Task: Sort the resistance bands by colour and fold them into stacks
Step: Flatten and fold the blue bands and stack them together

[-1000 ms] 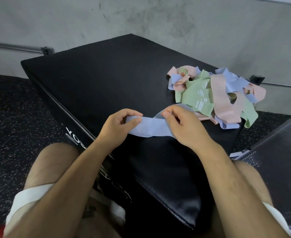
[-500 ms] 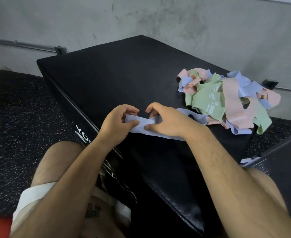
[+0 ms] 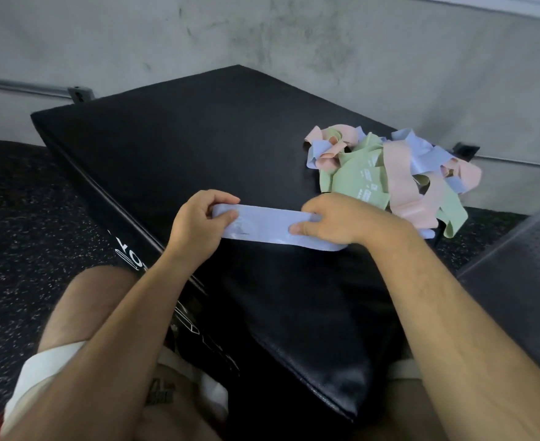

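You now hold the blue band (image 3: 262,227) drawn out flat between both hands. Half a second ago your hands were bunched close together on it, and a second ago it ran twisted and slack. Your left hand (image 3: 198,224) pinches the end farthest from the mixed pile (image 3: 389,173), thumb on top and fingers curled round it. Your right hand (image 3: 335,221) grips the end nearest the pile, thumb pressed on the upper face and fingers curled over the far edge.

The band lies on or just above the black surface (image 3: 198,138), on your side of the pile. Whether it touches the pile's near edge I cannot tell, since your right hand hides that spot. The strip looks doubled, so I judge the twist is out and the band is ready for its first fold.

No stack of any colour shows away from the pile, so the sorting has barely begun: pink, green and more blue lie tangled there. Pick a spot well left of the pile for the blue stack.
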